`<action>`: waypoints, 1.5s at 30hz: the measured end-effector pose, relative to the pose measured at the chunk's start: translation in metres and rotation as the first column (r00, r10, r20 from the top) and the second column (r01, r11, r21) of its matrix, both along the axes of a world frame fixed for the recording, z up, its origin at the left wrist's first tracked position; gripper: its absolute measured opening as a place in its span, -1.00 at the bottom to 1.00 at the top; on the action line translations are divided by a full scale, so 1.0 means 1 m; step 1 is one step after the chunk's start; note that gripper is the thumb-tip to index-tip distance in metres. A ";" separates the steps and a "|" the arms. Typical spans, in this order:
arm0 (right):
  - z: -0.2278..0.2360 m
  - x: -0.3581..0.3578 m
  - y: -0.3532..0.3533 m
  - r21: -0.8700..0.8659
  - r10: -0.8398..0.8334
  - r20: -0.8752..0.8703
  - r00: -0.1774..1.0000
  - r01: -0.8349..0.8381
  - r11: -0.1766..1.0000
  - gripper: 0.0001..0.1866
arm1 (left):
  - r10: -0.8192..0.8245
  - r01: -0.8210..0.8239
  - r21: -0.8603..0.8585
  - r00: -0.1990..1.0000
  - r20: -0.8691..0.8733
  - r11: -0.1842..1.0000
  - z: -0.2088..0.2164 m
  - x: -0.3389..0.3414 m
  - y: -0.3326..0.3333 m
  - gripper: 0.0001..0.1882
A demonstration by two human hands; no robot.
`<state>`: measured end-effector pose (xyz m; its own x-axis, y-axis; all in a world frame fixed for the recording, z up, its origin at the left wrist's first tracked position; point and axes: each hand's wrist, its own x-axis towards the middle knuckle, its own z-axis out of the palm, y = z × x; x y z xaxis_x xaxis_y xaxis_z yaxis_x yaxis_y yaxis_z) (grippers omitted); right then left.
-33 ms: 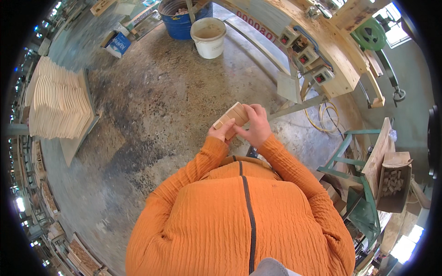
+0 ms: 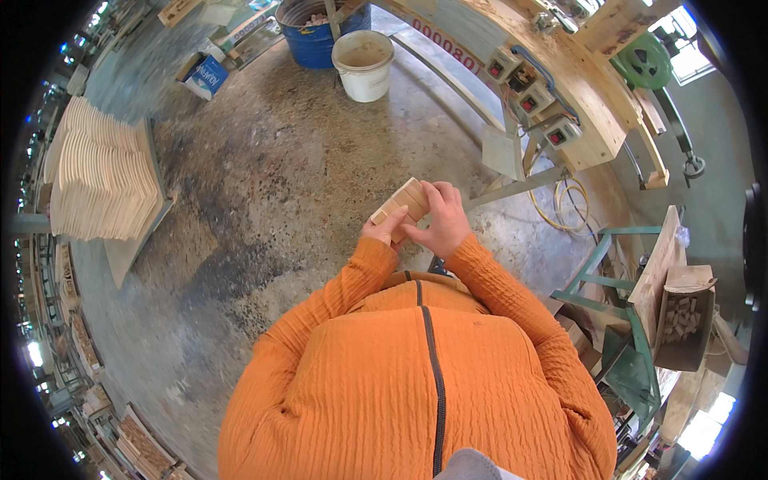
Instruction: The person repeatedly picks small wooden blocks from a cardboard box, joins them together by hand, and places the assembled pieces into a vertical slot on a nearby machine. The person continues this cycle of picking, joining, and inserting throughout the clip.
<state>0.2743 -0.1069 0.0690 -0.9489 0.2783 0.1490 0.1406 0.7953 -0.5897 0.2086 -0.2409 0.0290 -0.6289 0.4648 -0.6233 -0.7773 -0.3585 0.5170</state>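
In front of my chest, both hands hold a small stack of pale wooden blocks [image 2: 405,200], tilted up to the right. Several thin seams cross its face; how many pieces there are I cannot tell. My left hand [image 2: 387,227] is closed round the lower left end, thumb lying on the near face. At the upper right end, my right hand [image 2: 446,218] grips with its fingertips, and its thumb touches the lower side near my left hand. Fingers behind the blocks are hidden.
A white bucket [image 2: 363,80] and a blue drum [image 2: 308,40] stand ahead beside a wooden workbench [image 2: 588,104] with switch boxes. A stack of curved wooden slats [image 2: 108,176] is at left. A cardboard box of wood pieces [image 2: 680,352] sits at right; a yellow hose [image 2: 560,220] lies nearby.
My right hand has shifted very slightly left, its thumb a little lower against the blocks. The rest looks the same.
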 end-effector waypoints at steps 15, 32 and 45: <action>0.001 -0.011 0.006 0.059 -0.064 -0.073 0.995 0.069 0.996 0.10 | -0.088 0.107 0.131 0.985 -0.148 0.986 -0.011 -0.007 0.029 -0.54; 0.017 -0.073 0.094 0.081 0.385 0.006 0.923 -0.384 0.920 0.11 | -0.454 0.424 0.236 0.887 0.085 0.874 0.005 -0.111 0.090 -0.21; 0.046 -0.117 0.137 0.191 0.284 0.000 0.959 -0.279 0.941 0.09 | -0.497 0.528 0.209 0.848 -0.187 0.823 0.040 -0.156 0.155 -0.22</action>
<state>0.1572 0.0302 0.1149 -0.9793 -0.0347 0.1994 -0.1187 0.8963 -0.4272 0.0527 -0.0862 0.0692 -0.3187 0.8667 -0.3837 -0.8223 -0.0515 0.5667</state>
